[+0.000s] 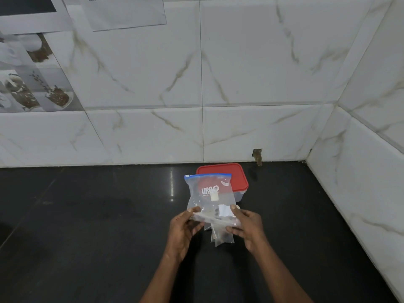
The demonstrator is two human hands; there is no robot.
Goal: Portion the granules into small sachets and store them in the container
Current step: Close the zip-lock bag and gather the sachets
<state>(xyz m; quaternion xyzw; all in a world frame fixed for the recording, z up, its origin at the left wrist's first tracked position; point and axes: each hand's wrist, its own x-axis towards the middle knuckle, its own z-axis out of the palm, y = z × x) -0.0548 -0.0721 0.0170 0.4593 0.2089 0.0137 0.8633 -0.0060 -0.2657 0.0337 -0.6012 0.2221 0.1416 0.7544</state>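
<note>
Head view: left hand (185, 228) and right hand (247, 226) are apart, each pinching a lower corner of a clear zip bag (209, 193), thumbs on the front. The bag is held upright above the black counter (87, 215), blue strip on top. Small sachets (222, 236) hang below it between the hands, with dark bits inside. The container (238, 178), red lid on, sits on the counter behind the bag, near the tiled wall (240, 84).
</note>
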